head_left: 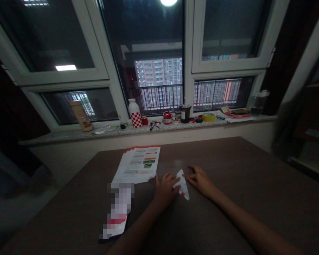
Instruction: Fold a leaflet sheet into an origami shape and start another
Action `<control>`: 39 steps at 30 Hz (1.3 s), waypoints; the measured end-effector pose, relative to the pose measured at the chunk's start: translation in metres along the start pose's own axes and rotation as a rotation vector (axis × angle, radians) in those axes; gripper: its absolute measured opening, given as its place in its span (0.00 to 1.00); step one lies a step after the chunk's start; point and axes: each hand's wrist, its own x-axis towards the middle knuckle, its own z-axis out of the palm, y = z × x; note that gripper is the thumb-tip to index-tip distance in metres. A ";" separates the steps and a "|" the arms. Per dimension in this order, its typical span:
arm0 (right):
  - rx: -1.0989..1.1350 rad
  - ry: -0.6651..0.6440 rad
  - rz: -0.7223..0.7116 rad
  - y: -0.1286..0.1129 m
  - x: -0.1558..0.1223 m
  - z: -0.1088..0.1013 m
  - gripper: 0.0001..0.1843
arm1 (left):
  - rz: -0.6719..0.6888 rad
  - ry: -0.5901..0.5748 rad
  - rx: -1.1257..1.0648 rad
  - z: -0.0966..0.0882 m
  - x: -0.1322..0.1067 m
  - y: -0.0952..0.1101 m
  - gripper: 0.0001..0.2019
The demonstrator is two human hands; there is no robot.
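Note:
A small folded piece of paper point(184, 187), white with a bit of red near its lower end, lies on the dark brown table point(228, 166). It has a narrow triangular shape. My left hand point(166, 189) rests over its left side, fingers spread and fingertips on the paper. From the right, my right hand point(199, 180) touches the paper's edge near the top with a fingertip, its fingers apart. Part of the paper is hidden under my left fingers.
A stack of printed sheets point(138, 164) lies left of my hands, with a blurred flat item point(119, 212) nearer me. Along the windowsill point(108, 131) stand a checkered bottle point(135, 115), a tan tumbler point(81, 116), a dark cup point(185, 114) and yellow tape point(208, 117).

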 end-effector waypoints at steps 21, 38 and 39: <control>-0.177 0.054 0.156 -0.012 0.005 0.007 0.19 | -0.003 -0.011 0.017 -0.004 0.000 0.004 0.17; 0.019 0.084 0.034 -0.001 0.004 0.002 0.12 | 0.015 0.019 -0.024 -0.003 -0.001 0.003 0.17; 0.016 0.074 0.039 -0.002 0.004 0.002 0.12 | 0.015 0.019 -0.023 -0.003 -0.001 0.003 0.17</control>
